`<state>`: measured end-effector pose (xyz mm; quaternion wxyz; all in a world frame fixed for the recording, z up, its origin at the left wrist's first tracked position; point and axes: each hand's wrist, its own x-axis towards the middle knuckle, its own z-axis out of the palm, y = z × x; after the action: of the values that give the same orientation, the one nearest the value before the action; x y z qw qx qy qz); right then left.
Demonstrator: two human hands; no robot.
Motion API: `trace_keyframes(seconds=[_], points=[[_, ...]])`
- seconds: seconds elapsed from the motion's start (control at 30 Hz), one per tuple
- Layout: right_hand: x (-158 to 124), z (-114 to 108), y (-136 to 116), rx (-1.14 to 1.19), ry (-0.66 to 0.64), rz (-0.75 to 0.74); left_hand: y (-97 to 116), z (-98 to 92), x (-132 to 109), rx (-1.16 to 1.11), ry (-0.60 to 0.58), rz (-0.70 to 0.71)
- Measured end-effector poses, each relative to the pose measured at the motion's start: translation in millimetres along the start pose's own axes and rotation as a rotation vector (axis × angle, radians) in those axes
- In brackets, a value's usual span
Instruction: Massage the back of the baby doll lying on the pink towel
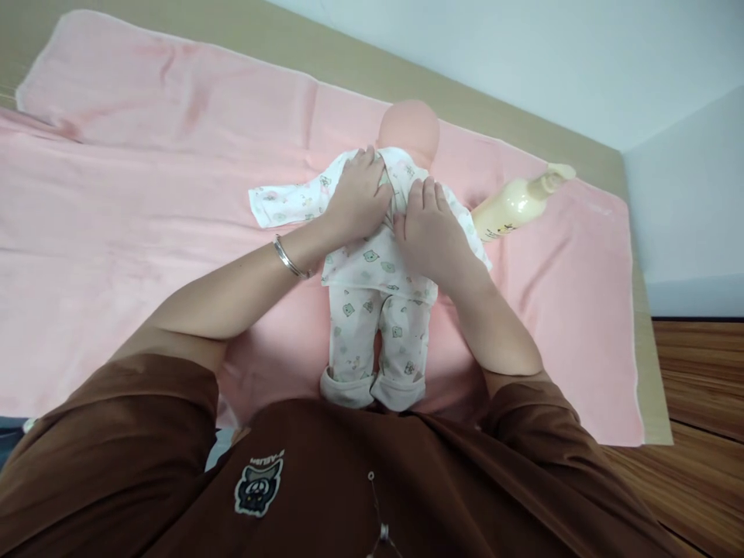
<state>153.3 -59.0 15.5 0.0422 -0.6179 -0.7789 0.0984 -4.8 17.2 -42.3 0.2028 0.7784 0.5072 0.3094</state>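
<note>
A baby doll [410, 128] lies stretched out with its head away from me; no facial features show on its smooth head. It wears a white printed top [372, 263] and matching trousers [404, 333] with pale cuffs. My left hand [359, 198] rests on the top's upper left part, fingers laid out over the cloth. On the upper right part lies my right hand [433, 232], its fingers extended and flat. Between my hands the fabric is creased. One sleeve [284, 203] spreads out to the left; my right hand and forearm partly cover the other side.
Under the doll a pink cloth [174, 186] covers most of a tan table [511, 120]. A pale yellow pump bottle [517, 205] lies tilted right of the doll, by its sleeve. White walls [523, 54] rise behind, and wooden flooring [697, 372] shows at the right.
</note>
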Motion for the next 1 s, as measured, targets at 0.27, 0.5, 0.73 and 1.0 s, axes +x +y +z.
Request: trace_keyframes(seconds=[0.27, 0.5, 0.73, 1.0], points=[[28.8, -0.8, 15.7, 0.004, 0.038, 0.081, 59.5, -22.7, -38.0, 0.213, -0.205, -0.055], [34.6, 7.1, 27.4, 0.003, 0.122, 0.067, 37.3, -17.0, -23.5, 0.079, -0.119, -0.007], [6.0, 11.2, -1.7, -0.084, 0.218, -0.010, 12.7, -7.9, 4.4, 0.018, -0.016, -0.056], [45.6, 10.7, 31.6, 0.141, 0.184, 0.127, 18.2, 5.5, -4.7, 0.090, 0.070, -0.140]])
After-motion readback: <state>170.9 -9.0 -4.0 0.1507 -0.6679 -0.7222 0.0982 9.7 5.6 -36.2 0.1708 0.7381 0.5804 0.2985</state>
